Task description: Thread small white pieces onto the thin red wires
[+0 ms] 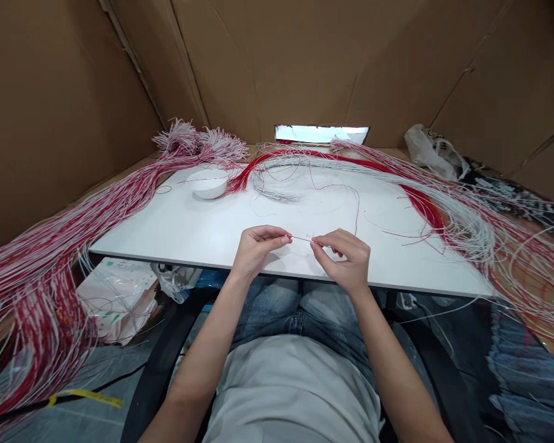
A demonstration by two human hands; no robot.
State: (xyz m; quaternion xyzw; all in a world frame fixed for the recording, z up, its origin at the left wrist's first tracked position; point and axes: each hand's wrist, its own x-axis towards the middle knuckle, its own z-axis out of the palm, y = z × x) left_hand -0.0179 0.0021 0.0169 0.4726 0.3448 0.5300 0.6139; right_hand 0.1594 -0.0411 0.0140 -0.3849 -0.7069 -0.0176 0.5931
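Between my hands a thin red wire (301,238) is stretched above the front of the white tabletop (305,212). My left hand (259,245) pinches one end with thumb and forefinger. With the same kind of pinch, my right hand (345,253) holds the wire a short way to the right. Another red strand (357,203) curves over the tabletop and runs down behind my right hand. Whether it is the same wire I cannot tell. A bundle of red wires (277,154) and a bundle of white wires (277,194) lie at the back.
A white bowl (209,184) stands at the back left, near a yellowish ring (163,189). Long red and white wires hang in a thick bundle (120,197) at the left; more wires (526,246) spread at the right. Cardboard walls (305,61) enclose the table. A plastic bag (427,151) lies back right.
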